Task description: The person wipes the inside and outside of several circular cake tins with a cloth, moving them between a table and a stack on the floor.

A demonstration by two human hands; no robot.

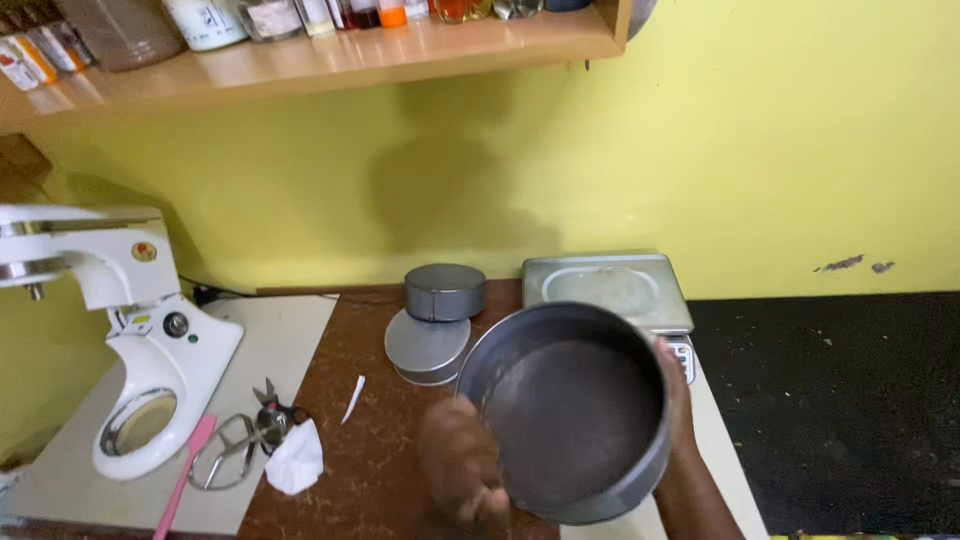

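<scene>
A round dark metal cake pan [575,415] is tilted up toward me, its inside facing the camera. My right hand [678,400] grips its right rim from behind, with the forearm running down to the frame's bottom edge. My left hand [462,470], blurred, is at the pan's lower left rim with its fingers curled; I cannot tell whether it grips the rim or something small. Behind the pan lies a metal kitchen scale [606,285] with a flat tray.
Two smaller round tins [440,315] are stacked upside down on the brown counter [365,450]. A white stand mixer [135,340] stands at left, with a beater [235,450], pink spatula [185,475] and crumpled paper [296,460] beside it. A shelf of jars [300,50] hangs overhead.
</scene>
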